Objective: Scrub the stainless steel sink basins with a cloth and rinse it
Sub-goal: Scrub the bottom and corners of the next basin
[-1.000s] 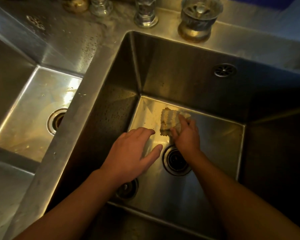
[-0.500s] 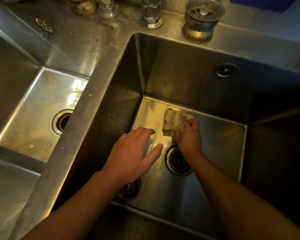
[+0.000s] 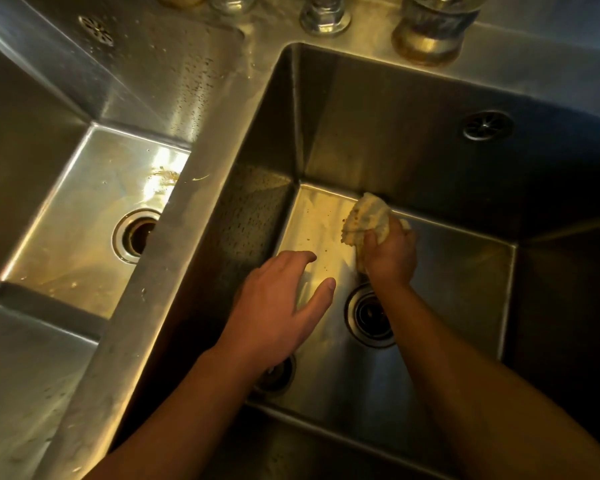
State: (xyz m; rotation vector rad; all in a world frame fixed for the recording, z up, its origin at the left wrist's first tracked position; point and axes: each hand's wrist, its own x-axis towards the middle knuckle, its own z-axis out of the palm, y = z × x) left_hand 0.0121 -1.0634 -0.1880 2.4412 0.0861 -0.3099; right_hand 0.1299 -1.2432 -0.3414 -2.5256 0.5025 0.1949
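Note:
Both my arms reach down into the right stainless steel basin (image 3: 458, 271). My right hand (image 3: 390, 254) grips a crumpled pale yellowish cloth (image 3: 366, 218), pressing it near the back edge of the basin floor, just beyond the round drain (image 3: 369, 315). My left hand (image 3: 274, 306) hovers over the basin floor with fingers spread and nothing in it. Small dark specks dot the floor between the two hands. A second basin (image 3: 80, 220) lies to the left with its own drain (image 3: 136, 235).
A steel divider ledge (image 3: 174, 254) separates the basins. Faucet bases (image 3: 323, 15) and a strainer cup (image 3: 430, 29) stand on the back deck. An overflow grille (image 3: 487, 125) sits on the right basin's back wall. Another small drain fitting (image 3: 278, 374) shows under my left wrist.
My right hand has pushed the cloth farther back toward the rear wall and bunched it tighter. The left hand has hardly moved.

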